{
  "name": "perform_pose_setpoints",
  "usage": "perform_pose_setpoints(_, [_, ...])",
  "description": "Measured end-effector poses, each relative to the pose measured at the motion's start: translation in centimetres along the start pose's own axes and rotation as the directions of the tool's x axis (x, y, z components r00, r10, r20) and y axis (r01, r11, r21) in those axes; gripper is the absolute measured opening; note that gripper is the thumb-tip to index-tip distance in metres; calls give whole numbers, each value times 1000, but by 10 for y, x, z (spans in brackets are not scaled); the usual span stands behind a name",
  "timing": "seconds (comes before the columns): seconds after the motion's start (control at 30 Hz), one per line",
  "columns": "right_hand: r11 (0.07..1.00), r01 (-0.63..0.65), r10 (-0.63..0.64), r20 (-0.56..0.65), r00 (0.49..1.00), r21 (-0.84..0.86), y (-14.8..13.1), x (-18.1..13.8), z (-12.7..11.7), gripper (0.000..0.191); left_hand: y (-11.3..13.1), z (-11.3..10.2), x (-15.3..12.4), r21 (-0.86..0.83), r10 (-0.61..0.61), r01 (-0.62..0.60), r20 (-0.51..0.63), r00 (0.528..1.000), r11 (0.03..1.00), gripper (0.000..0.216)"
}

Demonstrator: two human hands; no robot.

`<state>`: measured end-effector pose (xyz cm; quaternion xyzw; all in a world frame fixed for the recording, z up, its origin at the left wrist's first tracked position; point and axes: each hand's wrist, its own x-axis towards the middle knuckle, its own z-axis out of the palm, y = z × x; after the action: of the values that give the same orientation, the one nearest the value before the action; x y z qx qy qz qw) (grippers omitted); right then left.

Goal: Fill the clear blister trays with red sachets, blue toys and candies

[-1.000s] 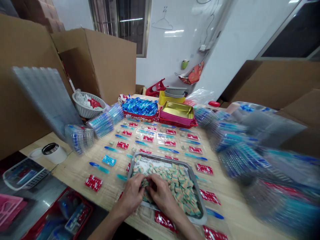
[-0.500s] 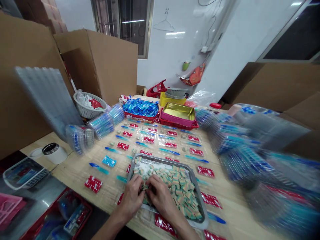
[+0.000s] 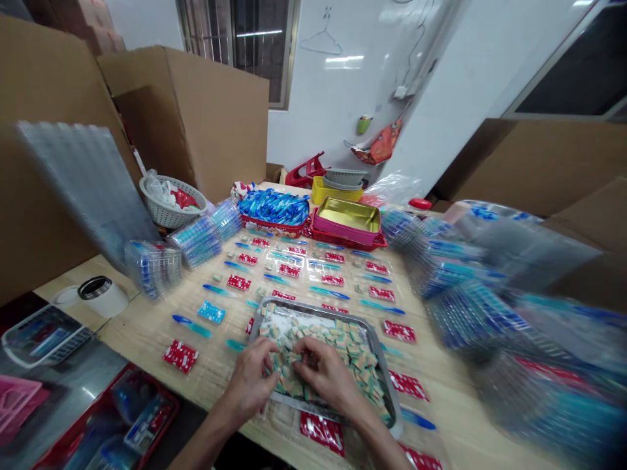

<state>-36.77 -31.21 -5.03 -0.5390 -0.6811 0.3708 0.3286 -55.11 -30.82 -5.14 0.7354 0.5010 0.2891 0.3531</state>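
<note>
Small square pieces [image 3: 355, 349], striped tan and green, fill a grey metal tray [image 3: 392, 398], with white powder along its far side. Over the tray's near left part, my left hand [image 3: 252, 378] has its fingers curled in toward the thumb. My right hand [image 3: 326, 372] is just to the right of it, low over the pieces, with thumb and fingers bent together. Whatever small thing either hand may hold is hidden by the fingers. Around and under the tray lie clear plastic blister trays holding blue pens [image 3: 191, 324] and red dotted packets [image 3: 180, 356].
Stacked filled blister packs [image 3: 480, 320] line the right side, with more packs [image 3: 196, 241] at left. A tin of blue pens [image 3: 274, 207] and a gold-lined tin [image 3: 347, 219] stand at the back. A white cup [image 3: 102, 297] is near the left edge.
My hands, which met over the pieces, have moved apart, the left one leftward and the right one slightly right. The camera view has shifted a little.
</note>
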Motion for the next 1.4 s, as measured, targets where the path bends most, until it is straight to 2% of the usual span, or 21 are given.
perform_pose_setpoints(0.13, [992, 87, -88, -9, 996, -94, 1, -9, 15, 23, 1, 16, 2, 1, -7, 7, 48, 999, 1000, 33])
perform_pose_setpoints(0.23, [995, 59, -62, -41, 997, -76, 6, -12, 22, 24, -3, 23, 5, 41, -11, 10, 36, 999, 999, 28])
perform_pose_setpoints(0.5, [1000, -16, 15, -155, 988, -6, 8, -16, 24, 17, -5, 23, 6, 51, -23, 21, 36, 999, 998, 25])
perform_pose_setpoints(0.67, [1000, -30, 30, -140, 990, 5, 6, -20, 27, 15, -4, 24, 6, 59, -18, 16, 35, 999, 998, 21])
perform_pose_setpoints(0.87, [998, -26, 19, -122, 992, -61, 10, -23, 28, 16, 0, 24, 5, 70, -11, 9, 22, 1000, 998, 19])
perform_pose_setpoints(0.97, [997, 21, -29, -116, 993, -69, 7, -21, 24, 17, -1, 24, 5, 39, 1, -2, 21, 1000, 999, 23])
perform_pose_setpoints(1.07, [981, 153, -160, -46, 986, -118, 0, -15, 15, 23, -2, 24, 6, -29, -25, 25, 11, 1000, 999, 43])
perform_pose_setpoints(1.17, [930, 279, -255, 127, 959, -239, -8, -8, 6, 27, 1, 22, 6, -82, -56, 57, 18, 998, 995, 58])
perform_pose_setpoints(1.3, [837, 389, -294, 283, 913, -385, -15, 1, 1, 27, 7, 19, 4, -113, -60, 63, 32, 998, 992, 54])
perform_pose_setpoints(1.4, [842, 384, -269, 321, 908, -379, -14, 8, -4, 22, 7, 16, 0, -126, -104, 104, 10, 995, 987, 57])
